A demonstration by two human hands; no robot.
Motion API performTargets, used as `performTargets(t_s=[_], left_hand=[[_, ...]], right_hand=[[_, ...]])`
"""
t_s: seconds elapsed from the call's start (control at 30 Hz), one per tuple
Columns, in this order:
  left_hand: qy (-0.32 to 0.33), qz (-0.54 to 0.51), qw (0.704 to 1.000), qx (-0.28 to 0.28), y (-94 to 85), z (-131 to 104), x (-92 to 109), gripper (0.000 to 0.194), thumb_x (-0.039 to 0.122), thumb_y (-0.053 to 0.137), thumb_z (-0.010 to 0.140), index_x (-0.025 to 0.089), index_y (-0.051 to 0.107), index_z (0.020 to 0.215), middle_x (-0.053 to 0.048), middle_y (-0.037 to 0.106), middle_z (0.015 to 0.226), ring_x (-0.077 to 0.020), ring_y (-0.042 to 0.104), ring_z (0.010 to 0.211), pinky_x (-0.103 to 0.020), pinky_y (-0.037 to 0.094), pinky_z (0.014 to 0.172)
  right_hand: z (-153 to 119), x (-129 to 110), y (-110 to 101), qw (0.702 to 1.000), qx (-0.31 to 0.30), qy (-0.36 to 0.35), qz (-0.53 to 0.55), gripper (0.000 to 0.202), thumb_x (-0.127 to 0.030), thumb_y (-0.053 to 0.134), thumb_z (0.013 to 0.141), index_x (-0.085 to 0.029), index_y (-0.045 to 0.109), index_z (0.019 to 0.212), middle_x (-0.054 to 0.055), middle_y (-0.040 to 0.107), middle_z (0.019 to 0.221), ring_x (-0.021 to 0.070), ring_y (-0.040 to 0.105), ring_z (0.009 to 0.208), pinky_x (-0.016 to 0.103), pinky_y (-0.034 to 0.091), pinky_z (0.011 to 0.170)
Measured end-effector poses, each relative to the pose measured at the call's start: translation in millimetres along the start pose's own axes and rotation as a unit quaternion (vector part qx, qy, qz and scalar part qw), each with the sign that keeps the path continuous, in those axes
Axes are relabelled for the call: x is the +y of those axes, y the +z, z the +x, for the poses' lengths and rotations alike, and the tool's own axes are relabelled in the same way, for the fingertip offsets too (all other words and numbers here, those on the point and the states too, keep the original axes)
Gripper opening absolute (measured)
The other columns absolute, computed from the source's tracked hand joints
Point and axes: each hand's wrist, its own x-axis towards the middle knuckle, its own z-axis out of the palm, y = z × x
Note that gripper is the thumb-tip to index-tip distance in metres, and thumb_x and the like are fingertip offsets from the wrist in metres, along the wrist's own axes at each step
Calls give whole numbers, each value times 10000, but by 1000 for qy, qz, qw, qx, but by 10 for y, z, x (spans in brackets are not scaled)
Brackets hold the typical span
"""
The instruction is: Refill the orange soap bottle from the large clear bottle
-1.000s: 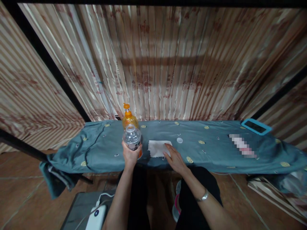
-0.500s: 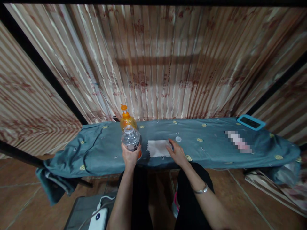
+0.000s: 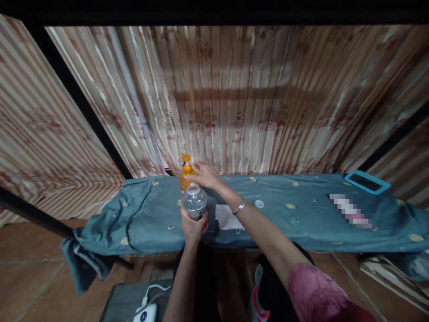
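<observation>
Pleated curtains [image 3: 234,98] hang behind the narrow surface before you, which is draped in a teal cloth [image 3: 144,223]. On its near part, left of centre, you have the clear bottle [image 3: 194,203] upright, your left hand [image 3: 192,226] curled closely round its body; the grip hides the base. Its plastic looks thin and smooth, so expect it to be light, slippery if wet, and quick to dent: hold it low round the middle without squeezing. Just behind it stands the orange pump bottle [image 3: 187,169]. Your right hand [image 3: 208,174] is beside its neck, thumb and fingers parted, holding nothing that shows; you can't tell whether they touch. That bottle is probably stiffer and heavier, its slim pump the weak part, so the firm collar or shoulder suits a grip better. Right of the clear bottle lies a pale ragged-edged piece [image 3: 227,217], likely soft and limp, then a small white disc [image 3: 259,204]. Farther right rests a blue-framed object [image 3: 368,182].
</observation>
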Motion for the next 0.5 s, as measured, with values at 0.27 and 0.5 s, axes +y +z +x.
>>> performTargets(t_s=[0.27,0.5], left_hand=[[-8,-24,1000,-8,-19,-16,35,802,285,890,570,210,520,1278,-96,735,1200,-307,714,1125,-392,569,965],[1,-29,999,-15,-24,2,32,766,284,893,569,215,540,1245,-68,744,1111,-272,730,1028,-376,583,915]], right_hand=[[126,22,143,1000,-1,9,-22,303,-367,749,920,-104,704,1064,83,723,989,209,676,920,367,518,854],[-126,312,-423,996,76,7,52,352,-400,752,906,-91,696,1065,65,701,954,176,634,835,308,477,774]])
